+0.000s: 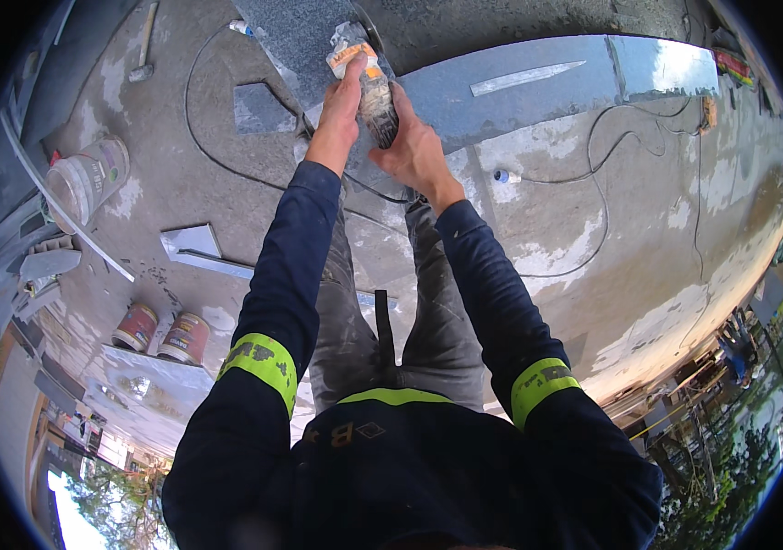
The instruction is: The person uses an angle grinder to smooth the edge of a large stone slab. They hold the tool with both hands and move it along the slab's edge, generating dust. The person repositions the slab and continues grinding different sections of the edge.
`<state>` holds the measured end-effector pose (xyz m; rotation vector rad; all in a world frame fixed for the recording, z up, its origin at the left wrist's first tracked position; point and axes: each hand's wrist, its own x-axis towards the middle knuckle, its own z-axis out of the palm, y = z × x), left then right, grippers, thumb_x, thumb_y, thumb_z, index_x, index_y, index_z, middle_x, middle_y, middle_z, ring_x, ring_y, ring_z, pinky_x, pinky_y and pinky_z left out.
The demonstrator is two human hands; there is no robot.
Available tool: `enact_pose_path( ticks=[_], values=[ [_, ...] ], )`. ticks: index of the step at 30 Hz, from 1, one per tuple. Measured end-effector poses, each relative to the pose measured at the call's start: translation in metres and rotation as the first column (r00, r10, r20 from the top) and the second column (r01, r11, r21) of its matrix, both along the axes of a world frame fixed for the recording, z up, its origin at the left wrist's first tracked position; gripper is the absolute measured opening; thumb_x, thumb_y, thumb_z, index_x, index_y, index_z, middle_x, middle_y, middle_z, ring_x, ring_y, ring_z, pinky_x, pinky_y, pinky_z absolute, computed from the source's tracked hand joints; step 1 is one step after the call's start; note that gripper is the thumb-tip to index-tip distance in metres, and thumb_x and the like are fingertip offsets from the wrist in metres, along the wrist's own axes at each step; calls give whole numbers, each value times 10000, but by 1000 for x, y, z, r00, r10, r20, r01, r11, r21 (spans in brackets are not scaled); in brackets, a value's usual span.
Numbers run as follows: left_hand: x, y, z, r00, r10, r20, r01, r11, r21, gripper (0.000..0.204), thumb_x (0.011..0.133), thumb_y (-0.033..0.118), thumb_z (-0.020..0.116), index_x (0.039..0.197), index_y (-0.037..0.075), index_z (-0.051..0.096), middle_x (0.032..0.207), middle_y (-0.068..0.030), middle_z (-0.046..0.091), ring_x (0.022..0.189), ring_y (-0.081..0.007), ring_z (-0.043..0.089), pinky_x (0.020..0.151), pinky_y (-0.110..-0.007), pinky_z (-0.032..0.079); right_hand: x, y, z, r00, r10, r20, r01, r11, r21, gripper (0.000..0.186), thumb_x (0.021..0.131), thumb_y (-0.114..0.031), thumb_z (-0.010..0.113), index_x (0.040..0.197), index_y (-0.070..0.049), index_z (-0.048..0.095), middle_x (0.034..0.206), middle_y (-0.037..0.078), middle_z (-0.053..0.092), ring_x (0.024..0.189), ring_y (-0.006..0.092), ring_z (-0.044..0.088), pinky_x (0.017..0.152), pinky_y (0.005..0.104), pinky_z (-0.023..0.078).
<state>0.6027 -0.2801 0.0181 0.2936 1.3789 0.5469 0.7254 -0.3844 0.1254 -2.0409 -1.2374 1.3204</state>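
Note:
I hold a dusty orange-and-black angle grinder [373,96] in both hands at the top of the view, over grey stone slabs. My left hand [336,115] grips it near the head, thumb on the orange part. My right hand [414,151] wraps round the dark lower body. The disc shows only partly beyond the tool. Under and behind it lies a speckled slab [286,41]; a long blue-grey slab [529,105] stretches to the right, with a narrow pale offcut [524,78] on it. Whether the disc touches stone, I cannot tell.
A hammer [144,50], a square stone piece [263,110], offcuts [190,243] and a white bucket [89,183] lie to my left, with two red-labelled cans [181,339] lower down. Dark cables [593,170] loop across the concrete floor [639,229]. A small blue-and-white object [506,176] sits right of my hands.

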Motion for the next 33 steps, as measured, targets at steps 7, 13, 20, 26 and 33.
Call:
enact_pose_path(
  ticks=[7, 13, 20, 26, 33],
  values=[
    [2, 0, 0, 1000, -5, 28, 5, 1000, 6, 815, 987, 570, 798, 1432, -95, 642, 1314, -170, 753, 1164, -272, 756, 1023, -408, 593, 1, 2, -1, 1000, 3, 5, -3, 999, -41, 1123, 738, -186, 828, 1733, -58, 323, 1284, 357, 746, 1216, 536, 725, 1060, 509, 585],
    [4, 0, -9, 1000, -6, -11, 6, 1000, 15, 679, 1051, 534, 741, 1433, -23, 667, 1244, -151, 792, 1087, -270, 791, 977, -400, 628, 4, 2, -5, 1000, -7, -28, 7, 1000, 11, 1130, 734, -170, 825, 1736, -52, 317, 1307, 352, 742, 1230, 536, 720, 1069, 500, 583],
    [3, -1, -17, 1000, -7, -1, 7, 1000, 10, 676, 1058, 525, 735, 1436, -31, 662, 1232, -162, 798, 1084, -271, 792, 978, -394, 626, 4, 1, -3, 1000, -5, -12, 5, 1000, -18, 1142, 728, -161, 822, 1744, -62, 307, 1309, 354, 742, 1235, 535, 719, 1076, 496, 579],
    [4, -3, -14, 1000, -7, -7, 7, 1000, 5, 666, 1068, 521, 722, 1432, -34, 664, 1211, -172, 805, 1082, -269, 793, 975, -391, 628, 5, -1, -3, 1000, -3, -17, 2, 1000, -17, 1153, 725, -160, 826, 1747, -60, 303, 1304, 358, 742, 1232, 529, 722, 1074, 499, 580],
    [5, -10, -1, 999, -17, 37, 17, 1000, 10, 673, 1068, 530, 725, 1425, -39, 672, 1230, -166, 806, 1093, -260, 792, 979, -389, 628, 5, -9, -1, 1000, -8, -17, 8, 1000, -23, 1154, 719, -165, 824, 1744, -41, 310, 1319, 351, 742, 1240, 527, 722, 1075, 492, 581]
  ],
)
